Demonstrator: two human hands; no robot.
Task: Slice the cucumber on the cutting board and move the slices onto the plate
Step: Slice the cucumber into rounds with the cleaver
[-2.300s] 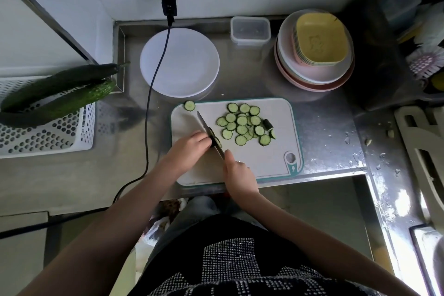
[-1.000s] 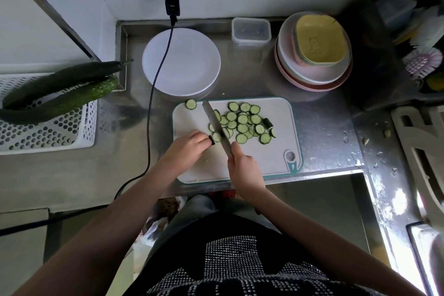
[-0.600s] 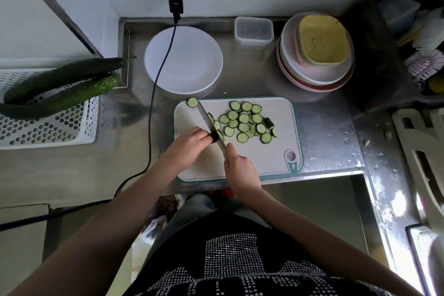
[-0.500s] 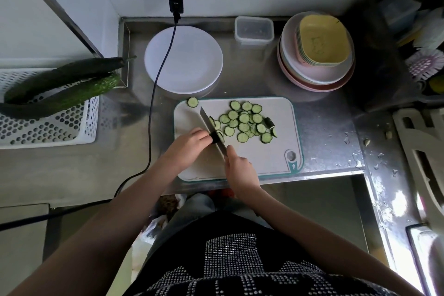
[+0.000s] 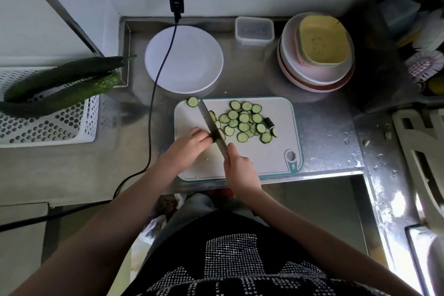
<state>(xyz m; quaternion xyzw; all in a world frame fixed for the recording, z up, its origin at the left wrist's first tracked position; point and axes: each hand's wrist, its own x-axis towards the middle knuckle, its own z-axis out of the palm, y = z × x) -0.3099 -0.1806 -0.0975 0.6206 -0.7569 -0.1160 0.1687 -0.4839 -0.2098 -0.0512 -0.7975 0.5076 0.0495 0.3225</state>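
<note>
A white cutting board (image 5: 264,158) with a teal rim lies on the steel counter. Several cucumber slices (image 5: 243,121) are heaped on its far middle, one lone slice (image 5: 192,101) sits at its far left corner, and a dark end piece (image 5: 269,122) lies to the right of the heap. My left hand (image 5: 189,144) pinches a short cucumber stub (image 5: 212,136), mostly hidden under the fingers. My right hand (image 5: 239,168) grips the knife (image 5: 211,124), whose blade rests against the stub. The white plate (image 5: 183,59) stands behind the board with nothing on it.
A black cable (image 5: 156,94) runs from the wall socket across the plate's left side and off the counter. Two whole cucumbers (image 5: 62,84) lie on a white perforated basket (image 5: 48,122) at left. A clear plastic box (image 5: 254,30) and stacked plates (image 5: 317,53) stand at the back right.
The knife has kept rising and coming down on the stub while more slices have joined the heap's left side. The stub in my left hand has grown shorter.
</note>
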